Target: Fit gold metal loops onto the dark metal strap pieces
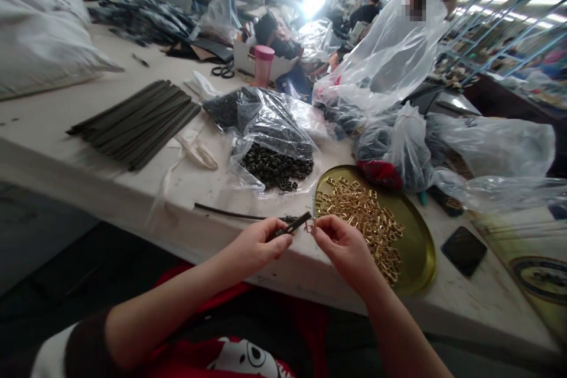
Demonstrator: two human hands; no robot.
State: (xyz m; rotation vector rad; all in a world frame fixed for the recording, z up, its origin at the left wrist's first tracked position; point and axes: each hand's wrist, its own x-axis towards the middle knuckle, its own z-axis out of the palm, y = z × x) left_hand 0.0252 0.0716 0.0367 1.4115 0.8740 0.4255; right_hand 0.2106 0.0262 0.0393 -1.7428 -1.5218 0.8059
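Note:
My left hand (261, 241) pinches a dark narrow strap (303, 221) between thumb and fingers, its short end pointing up and right. Close to that end, the fingertips of my right hand (344, 243) are closed on a small buckle (309, 226); whether the strap touches it I cannot tell. A dark strip (230, 211) runs left along the table behind my left hand. Just beyond my right hand, a round gold tray (420, 248) holds a heap of gold buckles (363, 212). Small dark metal pieces (274, 165) spill from a clear plastic bag (270, 115) behind my hands.
A stack of dark straps (137, 121) lies at the left by a cream cord (197, 153). Farther back are black scissors (222, 71) and a pink-lidded container (263, 65). Filled plastic bags (394, 147) and a dark phone-like slab (463, 251) sit at the right.

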